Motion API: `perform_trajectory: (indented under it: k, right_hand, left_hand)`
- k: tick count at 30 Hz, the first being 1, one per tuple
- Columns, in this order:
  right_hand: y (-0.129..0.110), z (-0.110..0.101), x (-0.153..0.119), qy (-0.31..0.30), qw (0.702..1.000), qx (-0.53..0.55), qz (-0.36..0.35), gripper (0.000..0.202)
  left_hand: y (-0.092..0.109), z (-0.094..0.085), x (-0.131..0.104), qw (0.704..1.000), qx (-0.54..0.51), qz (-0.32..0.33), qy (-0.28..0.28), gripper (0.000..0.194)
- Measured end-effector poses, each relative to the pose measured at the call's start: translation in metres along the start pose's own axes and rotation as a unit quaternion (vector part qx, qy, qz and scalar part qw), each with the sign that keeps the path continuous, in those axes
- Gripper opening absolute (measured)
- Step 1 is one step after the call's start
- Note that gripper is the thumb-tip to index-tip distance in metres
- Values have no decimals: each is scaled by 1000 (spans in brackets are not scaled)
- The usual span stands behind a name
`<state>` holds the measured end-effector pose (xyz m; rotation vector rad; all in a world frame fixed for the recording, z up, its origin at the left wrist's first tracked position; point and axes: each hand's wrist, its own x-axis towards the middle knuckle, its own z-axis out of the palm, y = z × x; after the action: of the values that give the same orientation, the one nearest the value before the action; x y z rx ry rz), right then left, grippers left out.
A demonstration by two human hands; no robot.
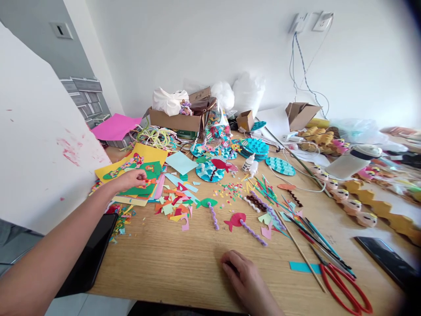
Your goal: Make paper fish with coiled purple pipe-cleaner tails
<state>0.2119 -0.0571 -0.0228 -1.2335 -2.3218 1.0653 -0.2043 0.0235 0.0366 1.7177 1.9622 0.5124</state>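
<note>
Over the stacked coloured paper, my left hand (134,179) is closed in a pinch at a small orange paper cutout (151,182); its exact outline is too small to make out. Beneath it lies green paper (156,169) with more small cutouts on top. My right hand (238,275) rests on the table near its front edge, fingers curled, with nothing visible in them. Beyond it lie a red paper fish (236,221) and a green paper fish (208,202), each with a twisted purple pipe cleaner (213,217) attached.
Red-handled scissors (342,285), brushes and a wooden stick (301,252) lie at right, near a phone (384,259). Paper scraps (174,202) cover the middle. A glue bottle (247,163) stands behind, beside blue decorated discs (255,148). A dark tablet (88,254) sits at left.
</note>
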Motion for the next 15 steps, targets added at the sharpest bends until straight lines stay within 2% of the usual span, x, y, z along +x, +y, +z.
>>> perform_trajectory:
  k: [3, 6, 8, 11, 15]
  right_hand:
    - [-10, -10, 2, 43, 995, 88, 14, 18]
    - [-27, -18, 10, 41, 964, 258, 57, 19]
    - [-36, -18, 18, 22, 918, 388, 82, 27]
    - [-42, -11, 31, -6, 856, 502, 121, 35]
    - [-40, -4, 44, -14, 792, 589, 159, 41]
  left_hand:
    - [28, -3, -11, 999, -24, 26, -11, 30]
    - [69, 11, -30, 996, -8, 93, 5, 26]
    - [97, 31, -46, 985, 48, 164, 24, 19]
    - [125, 70, -72, 939, 127, 312, 74, 18]
    - [133, 111, -93, 871, 213, 424, 127, 20]
